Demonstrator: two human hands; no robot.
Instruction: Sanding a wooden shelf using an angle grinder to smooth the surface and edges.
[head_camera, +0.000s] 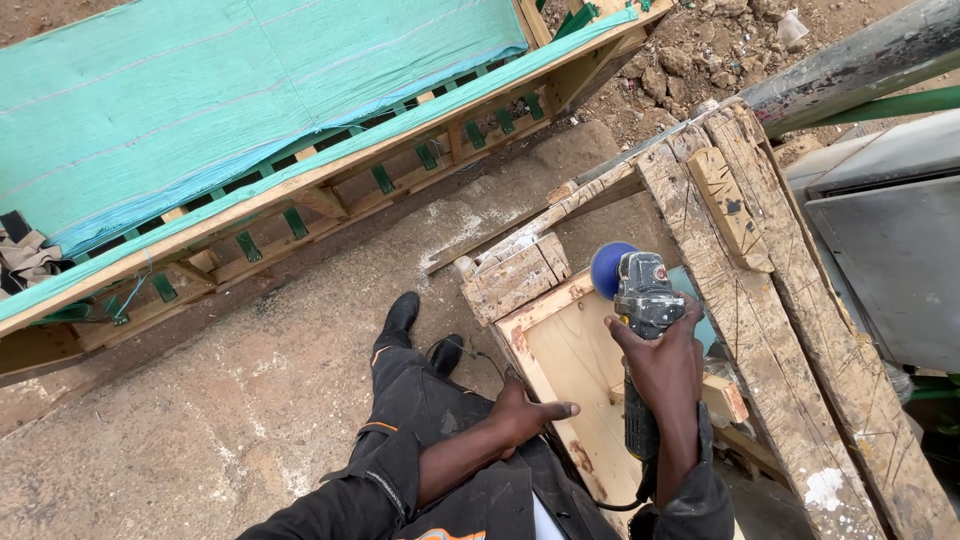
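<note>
Centre right of the frame: right hand (668, 362) wrapped tightly around a grey angle grinder with blue disc (638, 300). Left hand (528, 412) rests open, fingers flat, on the pale wooden panel's (580, 375) edge.

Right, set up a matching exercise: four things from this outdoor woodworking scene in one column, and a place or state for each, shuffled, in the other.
Things
1. Grey handheld angle grinder with blue sanding disc
2. Left hand
3. Pale shallow wooden box frame
4. Teal fabric-covered wooden bench frame

Places or states
A. Rests flat on the box frame's near edge
B. Lies on the ground, upper left
C. Gripped in the right hand
D. Sits on the rough plank workbench

Pairs: 1-C, 2-A, 3-D, 4-B
</note>
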